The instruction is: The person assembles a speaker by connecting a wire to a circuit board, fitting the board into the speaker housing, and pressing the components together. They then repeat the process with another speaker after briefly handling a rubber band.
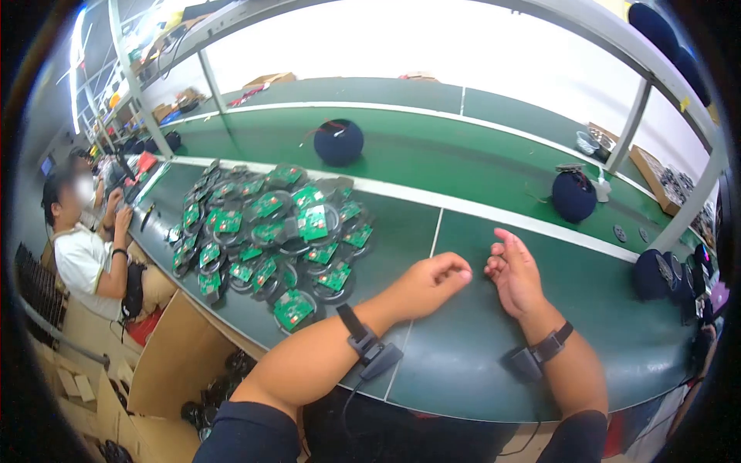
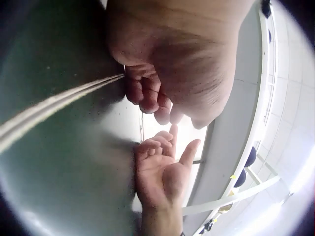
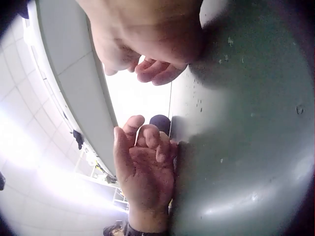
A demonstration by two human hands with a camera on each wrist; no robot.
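Note:
Both hands are held over the green workbench [image 1: 478,347], palms facing each other with a gap between them. Loosely bent fingers and nothing in the grasp mark the left hand [image 1: 434,285]. Across from it, the right hand [image 1: 515,278] holds nothing either, its fingers relaxed and half curled. Each wrist view shows both bare palms, the left hand [image 3: 147,172] facing the right one. Nearest to the left hand lies a heap of round dark parts with green circuit boards [image 1: 312,222] on top.
A dark blue ball [image 1: 338,143] with red wires sits on the green strip behind the bench, another ball [image 1: 573,196] farther right. More dark round parts [image 1: 652,275] stand at the right end. A cardboard box [image 1: 174,355] is below left; a seated person [image 1: 89,262] works beyond.

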